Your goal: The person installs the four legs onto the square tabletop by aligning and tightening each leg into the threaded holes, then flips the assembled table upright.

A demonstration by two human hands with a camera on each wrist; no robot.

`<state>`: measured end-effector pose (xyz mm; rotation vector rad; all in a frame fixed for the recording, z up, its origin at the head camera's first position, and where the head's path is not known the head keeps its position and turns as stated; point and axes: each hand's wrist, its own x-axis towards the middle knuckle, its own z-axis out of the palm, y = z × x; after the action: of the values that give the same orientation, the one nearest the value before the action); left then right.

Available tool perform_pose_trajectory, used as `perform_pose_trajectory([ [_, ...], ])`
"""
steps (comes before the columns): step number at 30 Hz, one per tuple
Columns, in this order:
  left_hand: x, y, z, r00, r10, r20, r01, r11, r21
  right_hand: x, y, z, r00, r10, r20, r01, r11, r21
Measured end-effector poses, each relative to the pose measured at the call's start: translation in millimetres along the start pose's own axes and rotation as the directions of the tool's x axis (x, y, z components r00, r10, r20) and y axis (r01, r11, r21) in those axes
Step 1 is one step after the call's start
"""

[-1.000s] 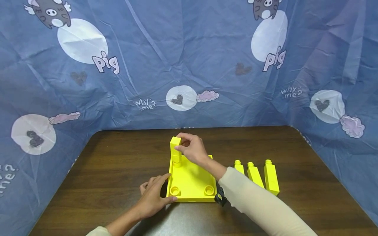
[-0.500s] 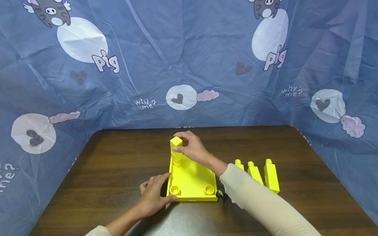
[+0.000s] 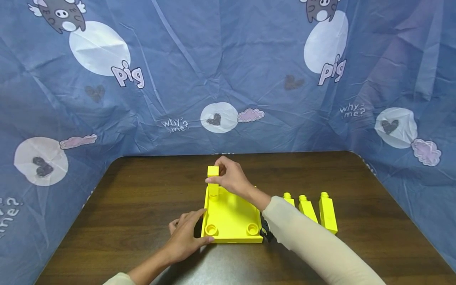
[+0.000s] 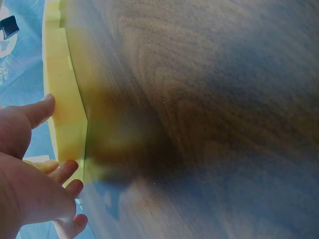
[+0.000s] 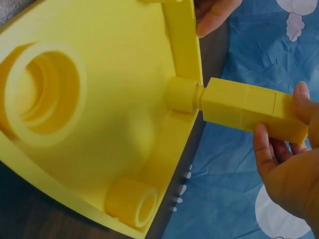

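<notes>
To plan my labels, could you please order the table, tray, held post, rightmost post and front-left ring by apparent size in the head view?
Table
Tray
Rightmost post and held post: unsure, the held one being farther away and partly covered
Front-left ring

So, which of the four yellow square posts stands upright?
The yellow square post held by the right hand at a corner of the yellow tray; the other three yellow posts lie on the brown table.
</notes>
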<state>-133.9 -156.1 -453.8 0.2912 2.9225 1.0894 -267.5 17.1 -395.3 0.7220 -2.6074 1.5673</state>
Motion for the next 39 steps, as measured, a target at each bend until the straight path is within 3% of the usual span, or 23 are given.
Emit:
perform_pose_trajectory([
  [4,0.2,-0.1,0.4,1.0,-0.003,0.001,0.003,1.0,0.001,0.6,1.3,-2.9,0.999,-0.018,0.035,0.019,0.999,-0.037],
  [10,0.1,-0.2,0.6,1.0,-0.003,0.002,0.003,1.0,0.006,2.7,2.8,-12.7,0.982,-0.09,0.167,0.105,0.991,-0.086],
  [15,-0.4,0.2,0.3,1.0,0.0,0.005,0.0,1.0,-0.001,4.9,2.1,-20.5,0.967,-0.039,0.252,0.053,0.997,-0.05],
  [21,-1.0,0.6,0.2,1.0,0.006,-0.001,-0.006,1.0,-0.004,5.9,2.1,-18.1,0.978,-0.014,0.209,0.011,1.0,0.019],
  [30,-1.5,1.4,-0.1,1.0,0.011,-0.012,-0.011,1.0,-0.002,5.3,1.9,-0.9,0.995,0.014,0.104,-0.017,1.0,0.022],
  [34,-1.5,1.1,0.5,1.0,0.011,-0.012,-0.011,1.0,-0.002,5.5,2.9,-4.2,0.989,-0.016,0.147,0.01,0.999,0.045],
  [39,-1.0,0.3,0.8,1.0,0.01,-0.003,-0.01,1.0,-0.003,9.7,3.5,-13.9,0.963,-0.07,0.262,0.065,0.998,0.026],
])
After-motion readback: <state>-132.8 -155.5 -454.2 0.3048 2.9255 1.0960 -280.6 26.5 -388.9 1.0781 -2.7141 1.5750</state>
